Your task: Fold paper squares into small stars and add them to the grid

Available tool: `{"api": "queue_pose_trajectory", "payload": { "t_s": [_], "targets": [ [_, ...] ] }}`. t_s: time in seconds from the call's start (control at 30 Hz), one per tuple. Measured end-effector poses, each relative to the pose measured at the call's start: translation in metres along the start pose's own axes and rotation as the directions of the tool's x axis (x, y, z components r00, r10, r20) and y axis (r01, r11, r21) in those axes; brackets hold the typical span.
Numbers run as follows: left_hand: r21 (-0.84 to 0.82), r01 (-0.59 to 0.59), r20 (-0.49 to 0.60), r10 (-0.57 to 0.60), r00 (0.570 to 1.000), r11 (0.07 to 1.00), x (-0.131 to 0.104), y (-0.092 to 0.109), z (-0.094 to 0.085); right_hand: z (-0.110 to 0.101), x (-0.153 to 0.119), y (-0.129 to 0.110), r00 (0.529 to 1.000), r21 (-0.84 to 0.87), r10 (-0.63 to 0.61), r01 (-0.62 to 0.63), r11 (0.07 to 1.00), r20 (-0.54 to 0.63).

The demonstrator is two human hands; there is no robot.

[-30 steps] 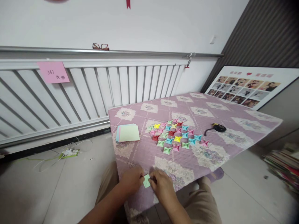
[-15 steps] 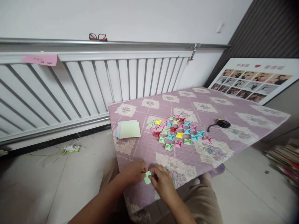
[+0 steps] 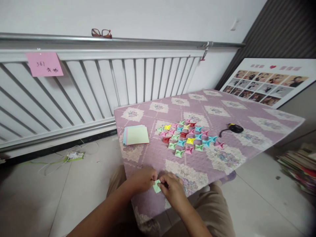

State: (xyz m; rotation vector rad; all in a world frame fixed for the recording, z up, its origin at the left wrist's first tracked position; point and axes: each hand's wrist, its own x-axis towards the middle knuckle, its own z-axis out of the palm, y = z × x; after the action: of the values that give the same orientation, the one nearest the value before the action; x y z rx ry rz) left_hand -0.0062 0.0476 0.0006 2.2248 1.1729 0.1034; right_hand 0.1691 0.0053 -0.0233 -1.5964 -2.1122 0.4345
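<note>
A small folded piece of light green paper (image 3: pixel 156 187) is held between my two hands over the near corner of the table. My left hand (image 3: pixel 145 178) pinches its left edge. On the opposite side, the thumb and fingers of my right hand (image 3: pixel 173 188) close on its right edge. Beyond them, several small folded paper shapes (image 3: pixel 183 135) in green, pink, blue, yellow and red lie in rough rows. To the left rests a stack of square paper sheets (image 3: pixel 137 135), pale green on top, with pink and blue edges showing below.
A purple patterned cloth (image 3: pixel 158 158) covers the table. Farther right lies a black object with a yellow part and a short cord (image 3: pixel 234 128). Behind stands a white radiator (image 3: pixel 128 82) with glasses (image 3: pixel 101 33) on its pipe. A power strip (image 3: pixel 76 156) is on the floor.
Both hands keep hold of the green paper, which has shifted very slightly. The pink note on the radiator, lifted before, now hangs flatter. The camera view has moved a little.
</note>
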Motion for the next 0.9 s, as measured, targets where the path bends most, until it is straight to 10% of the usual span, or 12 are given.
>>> {"api": "queue_pose_trajectory", "payload": {
  "t_s": [0.63, 0.9],
  "targets": [
    [0.15, -0.083, 0.008, 0.083, 0.997, 0.985, -0.008, -0.001, 0.006, -0.006, -0.001, 0.006, 0.986, -0.019, -0.137, 0.14, 0.99, 0.098],
    [0.163, -0.063, -0.025, 0.068, 0.997, 0.985, -0.012, -0.007, 0.026, 0.005, -0.01, 0.014, 0.925, -0.167, -0.38, 0.374, 0.912, -0.009]
  ]
}}
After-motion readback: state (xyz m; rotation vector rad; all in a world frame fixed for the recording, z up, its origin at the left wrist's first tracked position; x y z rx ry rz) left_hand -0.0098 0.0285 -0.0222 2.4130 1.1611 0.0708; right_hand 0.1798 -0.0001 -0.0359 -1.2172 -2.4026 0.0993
